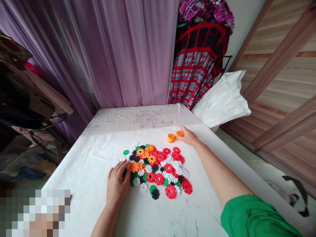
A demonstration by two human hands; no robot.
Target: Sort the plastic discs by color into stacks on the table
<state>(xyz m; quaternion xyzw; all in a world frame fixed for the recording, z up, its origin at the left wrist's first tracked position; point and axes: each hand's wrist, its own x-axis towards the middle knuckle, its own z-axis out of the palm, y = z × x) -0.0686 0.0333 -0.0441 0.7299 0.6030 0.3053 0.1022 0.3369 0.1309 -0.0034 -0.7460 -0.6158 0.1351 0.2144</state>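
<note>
Here's the second small stack of bright-orange, round, notched plastic discs point(180, 134), far right on the tabletop point(153, 217), and the right hand point(189, 136) has it: grip clamped on it, thumb near side, finger round the far side. Prob. v. light, stiff but a bit bendy, smooth enough that layers could slide; best hold is the outer rims, w/ the notches giving some bite. Just left, a similar stubby orange stack point(171, 138) stands upright, sides all dotted w/ slots. Nearer in, a loose, flat heap of red, white, black, green & orange flower-edged discs point(158, 179), overlapping, holes mid-disc. Left hand point(116, 184) at the heap's left edge, fingers curled; can't tell if its grip is closed on any. Tabletop's cover is smooth, whitish, faintly creased, w/ a few reddish marks nr the front. Beyond: soft-pleated purple curtain point(135, 49), crinkly white sack point(222, 98), wood-grain panelled doors point(278, 75) off right.
</note>
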